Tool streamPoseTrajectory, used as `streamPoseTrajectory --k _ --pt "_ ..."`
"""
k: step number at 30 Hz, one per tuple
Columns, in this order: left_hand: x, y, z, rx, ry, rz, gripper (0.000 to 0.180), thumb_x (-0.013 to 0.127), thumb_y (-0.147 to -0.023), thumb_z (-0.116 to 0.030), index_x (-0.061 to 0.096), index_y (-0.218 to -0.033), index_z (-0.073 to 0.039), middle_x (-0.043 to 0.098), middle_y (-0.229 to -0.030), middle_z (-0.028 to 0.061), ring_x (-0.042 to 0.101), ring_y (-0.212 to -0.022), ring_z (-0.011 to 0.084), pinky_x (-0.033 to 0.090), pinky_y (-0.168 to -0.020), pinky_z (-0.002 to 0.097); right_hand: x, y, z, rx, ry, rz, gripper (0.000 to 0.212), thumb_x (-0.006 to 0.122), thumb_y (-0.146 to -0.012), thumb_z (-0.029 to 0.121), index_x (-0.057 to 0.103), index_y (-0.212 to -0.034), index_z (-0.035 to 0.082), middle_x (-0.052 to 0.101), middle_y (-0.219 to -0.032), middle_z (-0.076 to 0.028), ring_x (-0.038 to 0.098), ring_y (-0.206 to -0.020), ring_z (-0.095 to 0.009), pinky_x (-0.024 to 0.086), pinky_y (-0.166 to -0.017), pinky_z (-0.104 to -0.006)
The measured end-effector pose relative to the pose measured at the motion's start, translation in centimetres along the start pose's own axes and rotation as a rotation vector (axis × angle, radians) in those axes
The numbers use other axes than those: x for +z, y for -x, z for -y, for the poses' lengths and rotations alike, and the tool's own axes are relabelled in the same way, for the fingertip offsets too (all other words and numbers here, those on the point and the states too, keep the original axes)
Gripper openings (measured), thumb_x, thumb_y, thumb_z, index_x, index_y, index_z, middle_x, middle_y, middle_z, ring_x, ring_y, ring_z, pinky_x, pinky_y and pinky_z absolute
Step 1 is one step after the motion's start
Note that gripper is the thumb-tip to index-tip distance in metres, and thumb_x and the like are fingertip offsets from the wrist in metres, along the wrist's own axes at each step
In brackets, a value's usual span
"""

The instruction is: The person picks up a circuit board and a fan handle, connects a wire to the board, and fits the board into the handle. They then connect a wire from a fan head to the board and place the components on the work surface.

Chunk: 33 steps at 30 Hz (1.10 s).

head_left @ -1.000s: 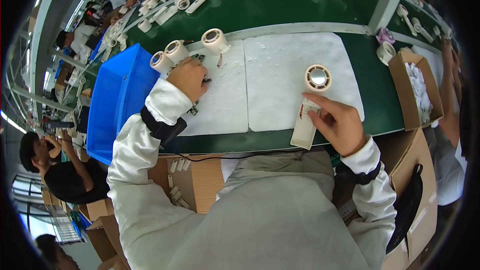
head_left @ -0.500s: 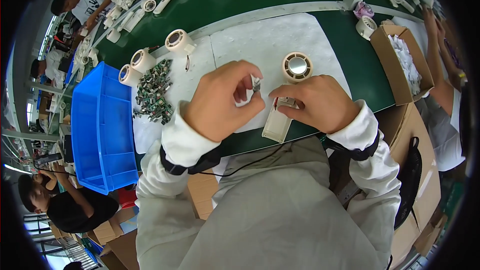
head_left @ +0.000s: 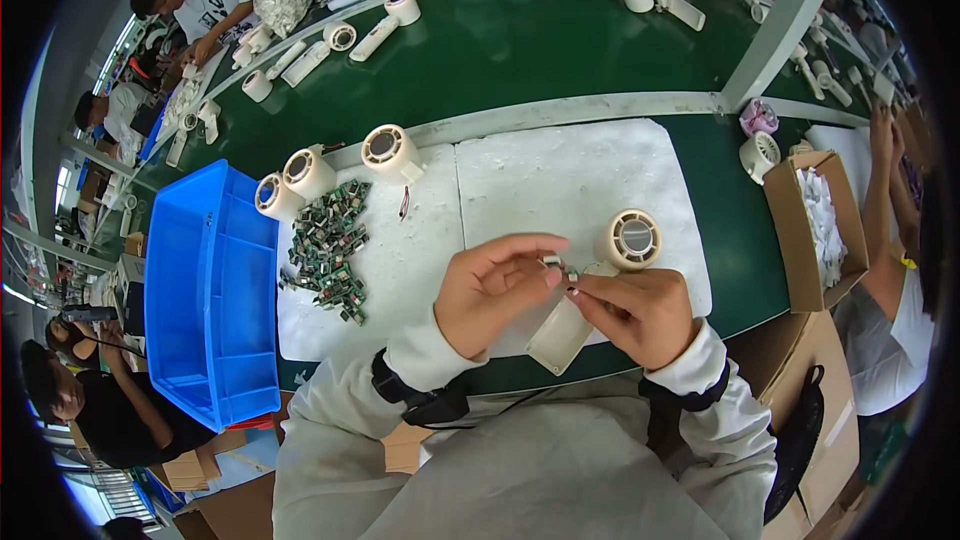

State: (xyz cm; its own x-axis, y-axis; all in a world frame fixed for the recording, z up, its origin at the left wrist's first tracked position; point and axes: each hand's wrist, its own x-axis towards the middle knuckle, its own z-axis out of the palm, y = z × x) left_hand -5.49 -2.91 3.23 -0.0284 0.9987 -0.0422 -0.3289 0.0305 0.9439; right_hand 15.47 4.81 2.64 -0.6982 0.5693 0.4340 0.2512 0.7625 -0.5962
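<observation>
A small green circuit board (head_left: 569, 274) with metal parts is pinched between the thumb and fingers of my left hand (head_left: 490, 295). My right hand (head_left: 645, 312) is closed at the fingertips, right against the board; whatever it pinches is too small to make out. Beneath the hands lies a cream handheld fan: its round head (head_left: 633, 240) is beyond my right hand, and its open hollow handle (head_left: 560, 338) points toward me, partly covered by the fingers. To the left sits a pile of similar circuit boards (head_left: 328, 245), beside several cream fan heads (head_left: 392, 152), one trailing thin wires.
A blue plastic bin (head_left: 210, 290) stands left of the white foam sheet (head_left: 560, 175). An open carton (head_left: 815, 230) of white pieces is at the right. Behind a metal rail (head_left: 600, 112), more fan parts lie on the green bench (head_left: 520, 40). Other people work on both sides.
My left hand has brought the circuit board to my right fingertips, and the two hands now meet over the fan handle. The view has shifted, so the bench sits lower in the picture.
</observation>
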Motion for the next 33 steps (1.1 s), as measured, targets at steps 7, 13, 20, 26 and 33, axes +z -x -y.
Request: streamPoseTrajectory --k 7,13,20,26,33 --pt "-0.4 0.3 1.8 -0.110 -0.021 0.021 0.023 0.064 -0.097 0.005 0.060 -0.120 0.003 0.067 -0.110 0.0091 0.065 -0.103 0.0147 0.051 -0.095 0.0309 -0.7 0.1 1.0 0.253 -0.027 -0.022 0.010 0.082 -0.083 0.009 0.076 -0.089 0.003 0.058 -0.056 -0.006 0.050 -0.042 -0.010 0.037 -0.043 -0.0273" --pt "-0.1 -0.8 3.2 -0.033 -0.114 0.037 0.023 0.065 -0.096 0.005 0.059 -0.118 0.003 0.066 -0.111 0.0088 0.066 -0.105 0.0145 0.054 -0.095 0.0294 -0.2 1.0 -0.4 0.300 -0.058 -0.046 0.012 0.085 -0.079 0.009 0.076 -0.086 0.004 0.054 -0.052 -0.004 0.040 -0.041 -0.007 0.032 -0.042 -0.0265" --pt "0.8 -1.3 2.0 -0.116 -0.148 0.075 0.029 0.067 -0.095 0.004 0.058 -0.122 0.004 0.065 -0.110 0.0087 0.066 -0.103 0.0140 0.056 -0.092 0.0273 0.0 0.9 -0.7 0.366 -0.135 -0.021 0.013 0.086 -0.079 0.009 0.078 -0.087 0.006 0.047 -0.050 -0.001 0.035 -0.042 -0.004 0.028 -0.043 -0.0257" --pt "0.2 -0.9 2.8 -0.107 -0.212 0.122 0.028 0.069 -0.094 0.003 0.062 -0.121 0.004 0.066 -0.107 0.0089 0.067 -0.101 0.0133 0.057 -0.088 0.0266 0.0 1.0 -0.4 0.348 -0.139 0.027 0.012 0.085 -0.080 0.008 0.078 -0.090 0.006 0.043 -0.047 0.000 0.034 -0.042 -0.004 0.028 -0.043 -0.0253" --pt "0.0 -0.6 2.0 -0.201 -0.194 0.123 0.031 0.067 -0.096 0.003 0.063 -0.127 0.003 0.066 -0.110 0.0098 0.067 -0.104 0.0146 0.057 -0.090 0.0277 -0.3 1.1 -0.3 0.334 -0.149 0.066 0.014 0.081 -0.083 0.006 0.078 -0.097 0.006 0.039 -0.046 0.002 0.032 -0.043 -0.004 0.027 -0.044 -0.0258"
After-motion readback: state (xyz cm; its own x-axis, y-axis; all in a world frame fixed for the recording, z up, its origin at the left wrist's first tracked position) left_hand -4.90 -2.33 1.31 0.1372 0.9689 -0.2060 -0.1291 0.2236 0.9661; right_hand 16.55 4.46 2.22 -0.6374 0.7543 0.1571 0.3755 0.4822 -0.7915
